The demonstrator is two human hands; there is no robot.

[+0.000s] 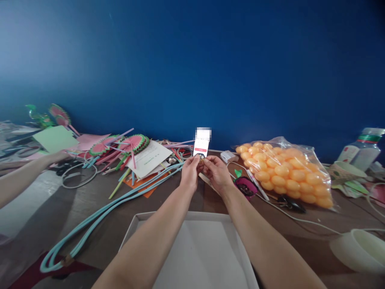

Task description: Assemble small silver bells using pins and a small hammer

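Observation:
My left hand point(190, 172) and my right hand point(217, 171) meet at the middle of the table, fingertips close together. Between them they pinch a small shiny gold-coloured round thing point(200, 157), whose kind I cannot make out. Right behind it a phone point(200, 149) stands propped up with a lit screen, its top part blurred. Under my forearms lies a shallow white tray point(207, 241). A purple pouch-like thing point(246, 187) with dark contents sits to the right of my right hand.
A clear bag of orange balls point(285, 170) stands at the right, near a paper cup point(359, 251) and a bottle point(362, 148). Light-blue tubing point(120, 206), watermelon-patterned paper fans point(132, 145) and papers point(152, 158) lie left. Another person's arm point(30, 172) reaches in there. A blue wall rises behind.

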